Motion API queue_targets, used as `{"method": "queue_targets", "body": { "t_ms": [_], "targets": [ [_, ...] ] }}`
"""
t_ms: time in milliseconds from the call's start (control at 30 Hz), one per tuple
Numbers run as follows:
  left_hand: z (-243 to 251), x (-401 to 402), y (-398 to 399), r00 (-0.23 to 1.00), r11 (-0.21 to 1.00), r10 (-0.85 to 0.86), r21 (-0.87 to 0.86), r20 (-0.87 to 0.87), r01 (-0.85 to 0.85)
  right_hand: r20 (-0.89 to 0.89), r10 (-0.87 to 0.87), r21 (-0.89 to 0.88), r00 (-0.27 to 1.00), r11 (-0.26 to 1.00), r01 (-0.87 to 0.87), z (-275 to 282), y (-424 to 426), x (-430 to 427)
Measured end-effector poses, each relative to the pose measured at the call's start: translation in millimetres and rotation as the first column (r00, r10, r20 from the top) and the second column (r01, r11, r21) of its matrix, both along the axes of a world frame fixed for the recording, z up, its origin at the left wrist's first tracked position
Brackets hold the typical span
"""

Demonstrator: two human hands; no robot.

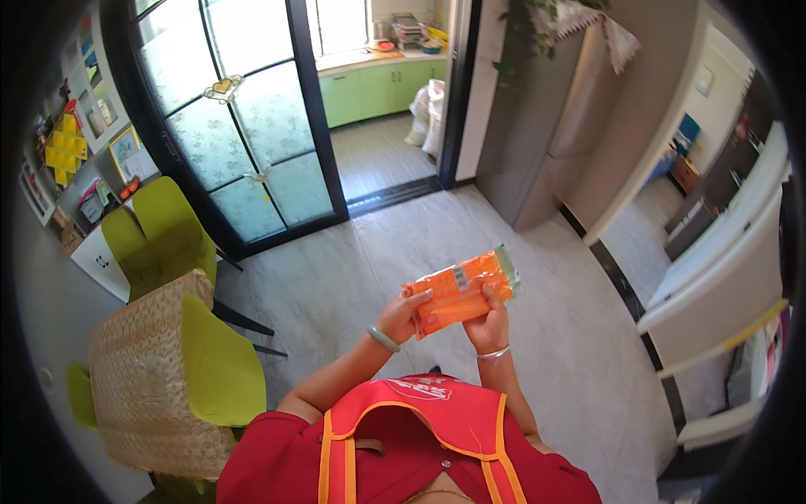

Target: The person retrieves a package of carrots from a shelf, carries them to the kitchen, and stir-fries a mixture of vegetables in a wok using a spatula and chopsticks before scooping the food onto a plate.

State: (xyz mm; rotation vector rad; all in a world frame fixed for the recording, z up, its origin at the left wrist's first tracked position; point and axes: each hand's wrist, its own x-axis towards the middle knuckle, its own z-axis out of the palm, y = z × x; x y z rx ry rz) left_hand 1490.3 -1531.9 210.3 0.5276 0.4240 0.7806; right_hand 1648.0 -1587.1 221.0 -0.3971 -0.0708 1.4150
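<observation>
An orange plastic packet (454, 291) with a green end and a printed code on it is held out in front of my red apron (434, 397). My left hand (401, 315) grips its left end, thumb on top. At the packet's lower right side, my right hand (490, 321) grips it with the thumb pressed on the upper face. The fingers beneath the packet are hidden. What it contains cannot be told.
A cloth-covered table (145, 372) with green chairs (220, 365) stands on the left. Ahead, a glass sliding door (245, 126) borders an open doorway to a kitchen with green cabinets (384, 88) and white sacks (428, 116). A tall refrigerator (535, 126) stands right of the doorway.
</observation>
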Motion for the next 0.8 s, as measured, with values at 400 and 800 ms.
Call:
{"method": "queue_targets", "body": {
  "t_ms": [400,800],
  "targets": [
    [-45.3,25.0,226.1,0.967,0.963,0.253,-0.087,-0.019,-0.254,-0.011,0.328,-0.048,0.945,0.943,-0.328,-28.0,273.4,38.6],
    [-37.2,65.4,536.8,0.977,0.973,0.213,-0.095,0.022,-0.21,0.105,0.317,-0.042,0.943,0.948,-0.314,-26.5,575.3,79.6]
  ]
}}
